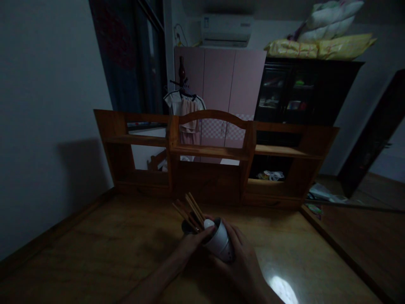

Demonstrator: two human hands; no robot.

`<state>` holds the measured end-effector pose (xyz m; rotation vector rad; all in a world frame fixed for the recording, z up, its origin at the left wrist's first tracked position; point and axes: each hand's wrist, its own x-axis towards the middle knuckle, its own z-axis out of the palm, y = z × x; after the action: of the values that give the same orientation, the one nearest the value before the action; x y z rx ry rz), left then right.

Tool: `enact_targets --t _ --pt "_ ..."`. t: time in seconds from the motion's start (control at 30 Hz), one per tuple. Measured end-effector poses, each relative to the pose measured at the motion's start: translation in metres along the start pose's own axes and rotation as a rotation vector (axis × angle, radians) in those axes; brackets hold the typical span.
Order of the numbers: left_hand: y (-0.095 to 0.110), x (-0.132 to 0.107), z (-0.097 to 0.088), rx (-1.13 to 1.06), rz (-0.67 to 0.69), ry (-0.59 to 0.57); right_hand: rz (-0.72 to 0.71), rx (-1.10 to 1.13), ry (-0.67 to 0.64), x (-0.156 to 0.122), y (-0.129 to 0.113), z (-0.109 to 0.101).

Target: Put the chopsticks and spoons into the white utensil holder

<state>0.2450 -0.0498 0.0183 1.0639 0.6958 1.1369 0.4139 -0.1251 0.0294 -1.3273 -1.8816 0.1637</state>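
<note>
A white cup (pixel 219 245) is tilted over the wooden surface, its mouth toward the upper left. Around its right side and base wraps my right hand (pixel 243 255). My left hand (pixel 193 244) is closed at the cup's mouth, its thumb by the rim. Wooden chopsticks (pixel 195 207) stick out past the left fingers, toward the upper left. Among them are a white spoon (pixel 209 223) and a dark rounded utensil head (pixel 187 228). The left fingertips are hidden, and dim light blurs where the chopsticks' lower ends lie.
Beneath my hands spreads a wooden surface (pixel 110 245) with a raised right edge (pixel 344 253). A wooden shelf unit (pixel 209 150) stands along its far side. At left is a white wall (pixel 53 105). Beyond are a pink wardrobe (pixel 218 80) and a dark cabinet (pixel 303 93).
</note>
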Motion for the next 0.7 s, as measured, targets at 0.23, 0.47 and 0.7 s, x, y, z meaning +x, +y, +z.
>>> enact_targets --t 0.23,0.47,0.7 --pt "0.0081 -0.0051 0.007 -0.083 0.023 0.02 0.004 0.0 0.001 0.0008 -0.003 -0.0018" --pt "0.0047 -0.0002 0.0025 -0.107 -0.004 0.1 0.015 -0.001 -0.025 -0.0008 -0.0065 -0.0033" --pt "0.0086 -0.0003 0.0042 -0.151 0.003 0.004 0.016 0.03 -0.017 0.0017 -0.0076 -0.0049"
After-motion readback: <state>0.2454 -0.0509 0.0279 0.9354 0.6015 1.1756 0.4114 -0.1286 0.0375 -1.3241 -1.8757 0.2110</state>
